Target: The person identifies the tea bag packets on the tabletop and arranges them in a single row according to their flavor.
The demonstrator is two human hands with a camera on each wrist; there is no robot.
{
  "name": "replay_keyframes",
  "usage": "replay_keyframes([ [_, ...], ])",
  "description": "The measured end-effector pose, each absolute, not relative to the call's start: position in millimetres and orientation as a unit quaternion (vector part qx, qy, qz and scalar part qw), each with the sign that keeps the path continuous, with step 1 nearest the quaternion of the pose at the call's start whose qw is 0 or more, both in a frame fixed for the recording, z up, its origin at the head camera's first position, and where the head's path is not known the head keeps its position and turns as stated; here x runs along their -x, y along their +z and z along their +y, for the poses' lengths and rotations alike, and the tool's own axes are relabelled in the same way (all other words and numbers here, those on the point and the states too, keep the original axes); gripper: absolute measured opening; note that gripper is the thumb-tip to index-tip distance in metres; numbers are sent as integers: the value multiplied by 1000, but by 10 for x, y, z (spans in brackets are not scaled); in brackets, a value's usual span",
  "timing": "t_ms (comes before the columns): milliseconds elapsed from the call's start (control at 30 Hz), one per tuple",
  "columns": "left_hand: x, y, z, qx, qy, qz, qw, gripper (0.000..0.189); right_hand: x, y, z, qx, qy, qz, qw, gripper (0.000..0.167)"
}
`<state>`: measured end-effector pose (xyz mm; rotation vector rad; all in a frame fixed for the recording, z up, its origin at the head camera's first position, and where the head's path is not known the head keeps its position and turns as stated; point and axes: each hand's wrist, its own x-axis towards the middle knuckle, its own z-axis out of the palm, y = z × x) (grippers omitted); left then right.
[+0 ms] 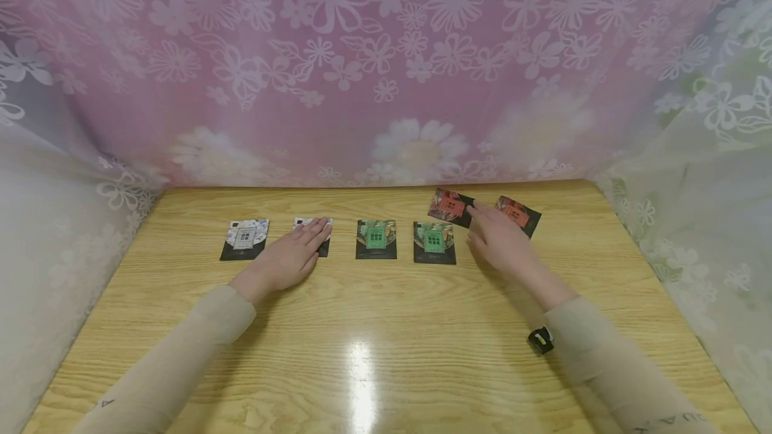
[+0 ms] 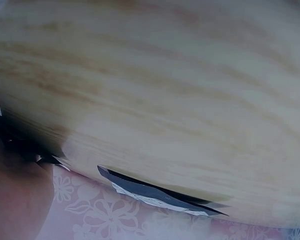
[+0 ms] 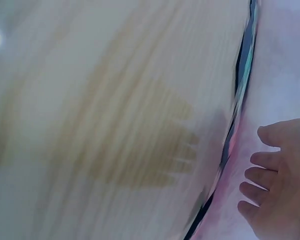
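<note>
My left hand lies flat with straight fingers on a white-and-black sachet, covering most of it. Another white-and-black sachet sits to its left. In the head view my right hand reaches between two red-and-black sachets, with fingertips at the dark end of the left one; contact is unclear. The right one is partly behind the hand; both lie askew. Seen from the right wrist, that hand has spread, slightly bent fingers and holds nothing.
Two green-and-black sachets, one left and one right, lie upright in the middle of the wooden table. A floral curtain hangs behind the table's far edge. A black wristband device sits at my right cuff.
</note>
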<state>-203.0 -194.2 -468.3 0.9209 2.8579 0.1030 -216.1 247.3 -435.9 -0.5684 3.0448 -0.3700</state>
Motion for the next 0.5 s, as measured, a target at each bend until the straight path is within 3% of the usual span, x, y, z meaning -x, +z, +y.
replay_keyframes([
  [500,2034,-4675,-1935,-303,30,950,75,62,2353,-4421,2584,175,-129,975,40,60],
])
